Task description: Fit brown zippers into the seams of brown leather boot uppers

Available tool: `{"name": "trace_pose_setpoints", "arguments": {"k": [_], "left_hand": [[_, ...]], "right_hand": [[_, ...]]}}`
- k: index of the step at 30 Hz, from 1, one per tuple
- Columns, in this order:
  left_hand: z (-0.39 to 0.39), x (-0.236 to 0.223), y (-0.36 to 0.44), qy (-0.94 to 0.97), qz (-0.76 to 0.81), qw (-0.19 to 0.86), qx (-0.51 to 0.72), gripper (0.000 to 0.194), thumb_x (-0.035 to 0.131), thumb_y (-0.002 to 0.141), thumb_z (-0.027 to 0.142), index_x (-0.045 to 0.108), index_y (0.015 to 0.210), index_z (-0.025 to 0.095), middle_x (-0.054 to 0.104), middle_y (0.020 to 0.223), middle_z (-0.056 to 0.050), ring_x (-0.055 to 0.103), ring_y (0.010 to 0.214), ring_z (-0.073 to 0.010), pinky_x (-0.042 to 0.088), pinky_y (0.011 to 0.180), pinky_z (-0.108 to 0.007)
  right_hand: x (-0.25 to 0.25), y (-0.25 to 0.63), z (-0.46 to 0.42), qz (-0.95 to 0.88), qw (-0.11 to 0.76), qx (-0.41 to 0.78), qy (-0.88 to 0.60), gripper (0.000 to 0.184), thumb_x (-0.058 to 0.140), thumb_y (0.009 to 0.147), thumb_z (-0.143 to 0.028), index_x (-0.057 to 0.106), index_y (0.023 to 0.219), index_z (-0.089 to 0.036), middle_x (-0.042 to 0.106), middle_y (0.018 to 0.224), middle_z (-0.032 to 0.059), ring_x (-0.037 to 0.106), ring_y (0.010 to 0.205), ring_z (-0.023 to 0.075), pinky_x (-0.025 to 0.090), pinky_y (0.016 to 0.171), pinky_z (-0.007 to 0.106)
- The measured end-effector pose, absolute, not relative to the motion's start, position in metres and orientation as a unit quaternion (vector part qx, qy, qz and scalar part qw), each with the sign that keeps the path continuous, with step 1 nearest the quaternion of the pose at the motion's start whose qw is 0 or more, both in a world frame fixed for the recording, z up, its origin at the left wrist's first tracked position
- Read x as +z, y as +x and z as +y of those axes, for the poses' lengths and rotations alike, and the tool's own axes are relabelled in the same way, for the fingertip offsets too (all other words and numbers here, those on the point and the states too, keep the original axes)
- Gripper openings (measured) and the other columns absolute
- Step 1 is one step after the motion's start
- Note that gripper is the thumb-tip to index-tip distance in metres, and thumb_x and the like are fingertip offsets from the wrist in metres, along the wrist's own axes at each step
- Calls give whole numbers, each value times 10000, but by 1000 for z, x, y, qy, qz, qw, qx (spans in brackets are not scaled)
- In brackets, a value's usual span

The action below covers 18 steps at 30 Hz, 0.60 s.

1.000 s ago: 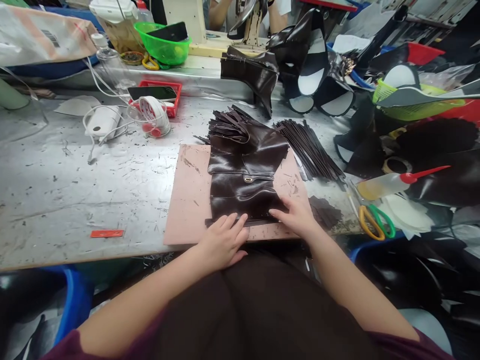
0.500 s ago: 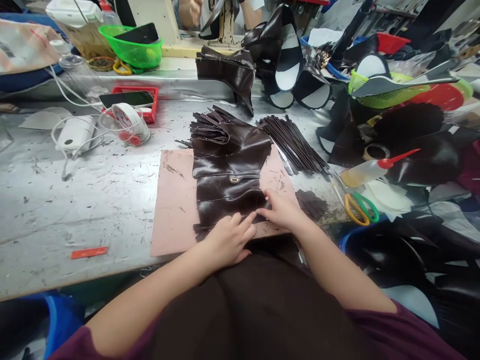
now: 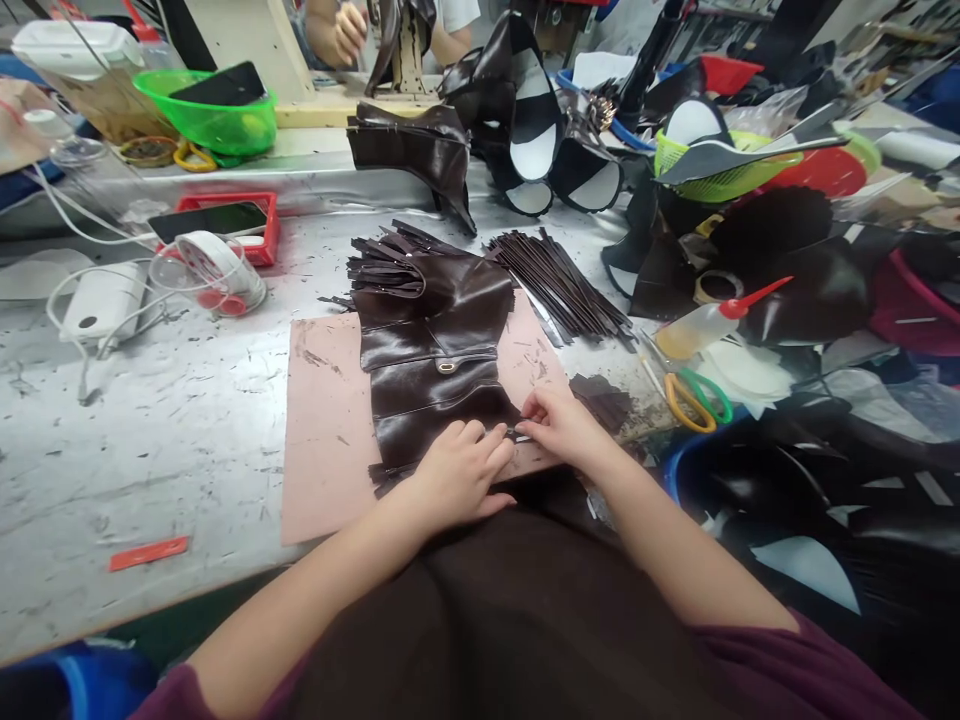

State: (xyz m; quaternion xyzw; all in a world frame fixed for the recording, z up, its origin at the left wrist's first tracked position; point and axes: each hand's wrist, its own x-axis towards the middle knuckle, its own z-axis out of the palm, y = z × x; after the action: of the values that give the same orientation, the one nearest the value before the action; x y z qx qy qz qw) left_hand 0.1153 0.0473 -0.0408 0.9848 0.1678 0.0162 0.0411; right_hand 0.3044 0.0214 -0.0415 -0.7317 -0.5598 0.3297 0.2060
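Observation:
A dark brown leather boot upper [image 3: 435,330] with a small gold metal fitting lies on a pink board [image 3: 330,440]. My left hand [image 3: 466,468] rests over its near edge, fingers stretched out and lying on the leather. My right hand [image 3: 561,428] pinches the near right corner of the upper between thumb and fingertips, close to the left fingertips. What lies under the left palm is hidden. A bunch of thin dark strips [image 3: 390,265] sits at the upper's far left end.
More dark strips [image 3: 559,285] lie beyond the board. Yellow and green scissors [image 3: 690,400], a bottle with a red nozzle [image 3: 709,325] and leather pieces crowd the right. A white tape roll [image 3: 214,270] and red basket [image 3: 270,225] stand left. Another person's hand [image 3: 349,35] is at the back.
The view has swung a little right, so the table's things sit further left. My right fingers have curled closer together at the leather's corner. My left hand stays on the near edge.

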Motion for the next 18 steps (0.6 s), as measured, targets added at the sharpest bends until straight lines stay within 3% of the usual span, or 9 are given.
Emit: {"name": "trace_pose_setpoints", "arguments": {"k": [4,6,10,14,16,18], "left_hand": [[49,-45,117,983,181,25,34,600,411,832,543,375,1304,174,516,1230,-58,442,925,-238,326,809,-368],[51,-46,121,982,186,16,31,549,417,839,524,428,1266,180,536,1204,-53,448,912,-233,338,780,-361],[55,-39,131,986,167,-14,27,443,490,809,500,554,1116,187,479,1290,-42,468,861,-229,363,685,-354],[57,-35,137,986,158,-35,31,390,550,764,519,619,972,197,489,1293,-19,481,842,-236,375,656,-353],[55,-37,136,984,169,-41,40,421,566,740,543,626,974,198,496,1289,-16,483,853,-247,382,670,-356],[53,-40,133,982,178,-45,53,486,572,717,570,619,1027,198,492,1293,-20,480,880,-262,389,702,-366]], "right_hand": [[-40,308,19,-573,196,333,-723,68,567,684,-209,512,724,-203,544,623,-35,511,580,116,417,594,239],[-39,304,13,-568,201,312,-734,105,571,679,-193,519,770,-204,562,650,-31,521,580,116,421,596,235],[-32,287,-6,-620,206,161,-740,78,497,752,-187,554,804,-202,615,742,23,557,681,151,418,666,262],[-20,316,-11,-631,114,131,-756,161,434,829,-217,582,892,-226,641,882,32,575,830,153,412,750,239],[-16,357,-9,-506,50,81,-857,241,372,862,-203,552,1022,-200,618,995,89,569,902,183,411,772,274],[-17,403,-9,-416,15,48,-908,322,322,845,-118,505,1106,-76,570,1038,227,562,929,264,410,761,368]]}}
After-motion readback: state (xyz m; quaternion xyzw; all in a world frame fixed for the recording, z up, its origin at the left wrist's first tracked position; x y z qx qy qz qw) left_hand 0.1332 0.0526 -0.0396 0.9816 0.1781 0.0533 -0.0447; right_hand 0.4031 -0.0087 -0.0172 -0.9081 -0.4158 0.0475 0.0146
